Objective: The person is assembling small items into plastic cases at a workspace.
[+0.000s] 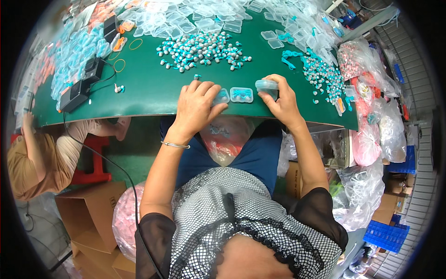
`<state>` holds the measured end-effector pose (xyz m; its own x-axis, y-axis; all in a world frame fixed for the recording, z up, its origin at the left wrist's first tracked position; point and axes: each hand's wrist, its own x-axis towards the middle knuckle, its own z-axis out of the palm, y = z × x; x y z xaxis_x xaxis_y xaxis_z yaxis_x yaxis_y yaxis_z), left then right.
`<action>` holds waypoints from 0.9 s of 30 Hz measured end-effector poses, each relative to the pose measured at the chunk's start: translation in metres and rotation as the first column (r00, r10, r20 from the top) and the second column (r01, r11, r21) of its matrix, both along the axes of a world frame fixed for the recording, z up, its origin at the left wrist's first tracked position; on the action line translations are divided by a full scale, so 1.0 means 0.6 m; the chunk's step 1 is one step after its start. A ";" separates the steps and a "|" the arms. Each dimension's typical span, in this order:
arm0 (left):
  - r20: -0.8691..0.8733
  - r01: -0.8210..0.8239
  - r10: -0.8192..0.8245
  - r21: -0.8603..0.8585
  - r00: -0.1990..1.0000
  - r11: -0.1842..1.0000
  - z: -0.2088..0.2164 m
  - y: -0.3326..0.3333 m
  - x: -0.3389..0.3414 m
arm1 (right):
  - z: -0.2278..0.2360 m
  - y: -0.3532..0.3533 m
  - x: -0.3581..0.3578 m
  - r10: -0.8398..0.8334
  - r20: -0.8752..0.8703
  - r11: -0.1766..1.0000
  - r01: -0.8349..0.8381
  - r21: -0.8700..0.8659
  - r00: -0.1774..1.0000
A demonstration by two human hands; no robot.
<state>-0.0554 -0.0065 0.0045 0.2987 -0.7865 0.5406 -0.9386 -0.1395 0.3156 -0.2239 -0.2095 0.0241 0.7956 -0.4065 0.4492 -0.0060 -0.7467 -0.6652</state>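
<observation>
My left hand (199, 103) is curled over a small clear plastic case (222, 96), its fingers and thumb at the case's left side; teal pieces show inside. Right of it, a second clear case (241, 95) lies on the green table, with teal cords and grey-white pieces in it. My right hand (282, 100) grips another clear case (266, 85) between thumb and fingers, tilted up at the table's near edge. Its contents are hard to make out. Beyond my hands lies a heap of small grey-and-teal plug-like pieces (202, 50), with one single piece (197, 76) just past my left fingers.
Clear cases (186, 18) pile along the far side. More teal pieces (325, 76) lie at the right, filled teal cases (79, 51) at the left. A black box (74, 95) trails a cable past my left arm. A co-worker's arm (30, 139) is at far left.
</observation>
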 end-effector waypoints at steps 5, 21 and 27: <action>-0.045 -0.037 0.034 -0.060 0.998 0.998 -0.001 -0.002 -0.014 | 0.000 0.043 0.041 0.220 0.014 0.937 -0.208 -0.280 0.975; -0.406 -0.062 -0.031 -0.215 0.913 0.975 -0.002 -0.016 -0.062 | -0.022 0.057 0.020 0.260 0.077 0.928 -0.227 -0.295 0.962; -0.708 0.125 -0.344 -0.343 0.617 0.931 -0.037 0.072 -0.121 | -0.052 0.156 -0.069 0.254 0.143 0.932 -0.281 0.227 0.957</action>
<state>-0.1280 0.0368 -0.0179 0.5062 -0.7679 0.3925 -0.3518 0.2316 0.9070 -0.2650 -0.1161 -0.0070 0.8414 -0.2924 0.4545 0.2549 -0.5269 -0.8108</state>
